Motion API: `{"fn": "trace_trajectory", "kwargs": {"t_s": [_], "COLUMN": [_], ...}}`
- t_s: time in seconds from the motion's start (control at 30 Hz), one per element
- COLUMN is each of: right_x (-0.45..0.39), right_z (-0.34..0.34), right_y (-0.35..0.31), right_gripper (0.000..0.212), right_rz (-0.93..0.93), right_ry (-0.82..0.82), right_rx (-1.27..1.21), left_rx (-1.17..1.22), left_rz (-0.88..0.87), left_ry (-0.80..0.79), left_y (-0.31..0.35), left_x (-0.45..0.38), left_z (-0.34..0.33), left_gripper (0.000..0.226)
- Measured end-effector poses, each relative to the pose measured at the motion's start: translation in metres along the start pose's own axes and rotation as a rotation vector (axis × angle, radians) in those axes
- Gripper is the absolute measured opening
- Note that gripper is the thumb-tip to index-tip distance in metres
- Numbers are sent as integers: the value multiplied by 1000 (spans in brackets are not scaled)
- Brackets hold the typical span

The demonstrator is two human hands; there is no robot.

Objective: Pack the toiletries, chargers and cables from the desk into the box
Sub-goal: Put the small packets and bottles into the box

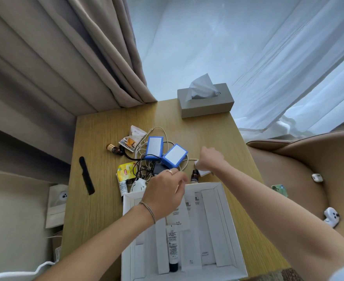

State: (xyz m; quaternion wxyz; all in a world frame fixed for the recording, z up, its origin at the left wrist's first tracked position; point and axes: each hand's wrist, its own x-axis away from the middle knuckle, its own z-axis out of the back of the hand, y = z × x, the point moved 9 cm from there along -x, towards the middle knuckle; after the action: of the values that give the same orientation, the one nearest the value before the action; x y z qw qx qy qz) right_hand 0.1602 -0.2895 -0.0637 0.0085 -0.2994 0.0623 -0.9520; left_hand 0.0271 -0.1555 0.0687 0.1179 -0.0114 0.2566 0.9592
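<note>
The box [226, 220] sits open at the near edge of the desk [98, 179], directly under both forearms, which keeps each transfer from the pile short. It already holds flat white packets and one white tube with a black cap [172, 250], laid lengthwise, presumably to save room.

The right hand [207, 161] reaches past the box and its grip is closed on a small white item [204, 172]; what the item is cannot be told. It lies just beside a small brown bottle [195, 176].

The left hand [165, 195] hovers over the box's far rim with fingers curled. Whether its grip holds anything cannot be told.

Still unpacked beyond the box: two blue-edged chargers [154, 148], tangled cables [167, 142], a black adapter [159, 169], tea sachets [126, 171] and a comb [87, 175]. Judgement: packing is partly done.
</note>
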Motion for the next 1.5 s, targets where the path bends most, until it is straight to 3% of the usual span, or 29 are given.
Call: {"fn": "trace_trajectory", "kwargs": {"t_s": [0.2, 0.43, 0.57, 0.7, 0.8, 1.03, 1.1, 1.2, 1.27, 1.37, 1.43, 1.5], "right_x": [-12, -24, -21, -2, 19, 53, 63, 81, 95, 116, 130, 141], "right_z": [-18, -16, -10, 2, 5, 14, 21, 34, 41, 43, 41, 38], "right_y": [-1, 9, 33, 48, 56, 57, 50, 38, 32, 25, 21, 18], "right_gripper": [48, 49, 42, 27, 33, 43, 40, 37, 33, 41, 45, 44], "right_rz": [-20, 51, 7, 13, -41, -46, 51, 217, 283, 328, 344, 321], "right_ry": [31, 99, 32, -55, -159, -246, -255, -227, -224, -264, -265, -212], "right_rx": [76, 29, -263, -778, -1096, -1365, -1338, -1271, -1242, -1211, -1171, -1088], "left_rx": [97, 40, -14, -43, -77, -212, -212, -164, -104, 7, 93, 158], "left_rz": [212, 377, 409, 390, 342, 214, 194, 229, 256, 282, 267, 239], "left_ry": [-111, -362, -494, -584, -658, -827, -824, -758, -679, -532, -394, -242], "left_y": [-28, -48, -60, -63, -54, -36, -32, -32, -34, -35, -32, -31], "left_x": [-36, -66, -77, -86, -91, -93, -94, -99, -105, -115, -122, -126], "left_z": [-22, -66, -99, -130, -148, -168, -167, -159, -149, -126, -103, -78], "left_gripper": [16, 22, 25, 20, 14, 27, 29, 8, 13, 24, 9, 21]}}
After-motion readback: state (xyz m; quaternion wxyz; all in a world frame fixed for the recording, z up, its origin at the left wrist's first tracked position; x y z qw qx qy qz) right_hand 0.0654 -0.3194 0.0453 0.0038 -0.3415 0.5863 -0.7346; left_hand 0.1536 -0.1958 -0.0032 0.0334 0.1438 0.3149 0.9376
